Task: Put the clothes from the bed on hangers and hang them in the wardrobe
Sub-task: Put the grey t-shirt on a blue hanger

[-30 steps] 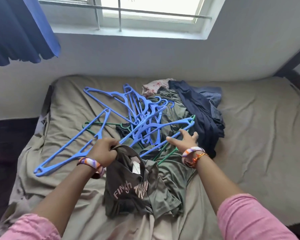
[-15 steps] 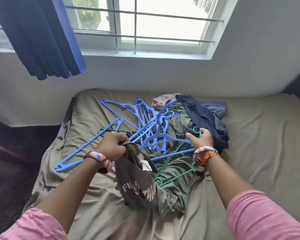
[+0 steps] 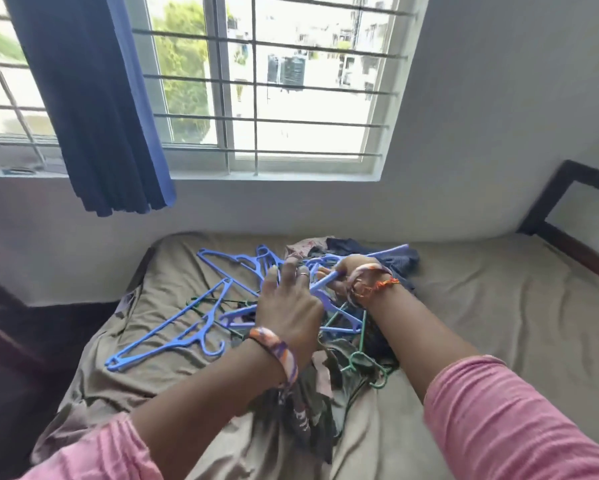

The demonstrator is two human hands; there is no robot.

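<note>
My right hand (image 3: 345,277) grips a blue plastic hanger (image 3: 390,250) and holds it lifted above the pile in the middle of the bed (image 3: 492,306). The straight fingers of my left hand (image 3: 287,303) reach up against that hanger. The dark grey printed T-shirt (image 3: 303,417) hangs crumpled under my left wrist; whether the palm holds it is hidden. Several more blue hangers (image 3: 222,259) lie tangled, and one (image 3: 173,337) lies apart to the left. Green wire hangers (image 3: 360,358) lie beside the shirt. Navy clothes (image 3: 403,263) are heaped behind my right hand.
The bed stands against a wall under a barred window (image 3: 291,81). A blue curtain (image 3: 94,98) hangs at the left. A dark bed frame (image 3: 564,174) rises at the far right. Dark floor lies off the bed's left edge. No wardrobe is in view.
My right hand has closed on a blue hanger and lifted it from the pile. My left hand rose from the T-shirt's collar with fingers straightened toward the hanger. The view tilted upward.
</note>
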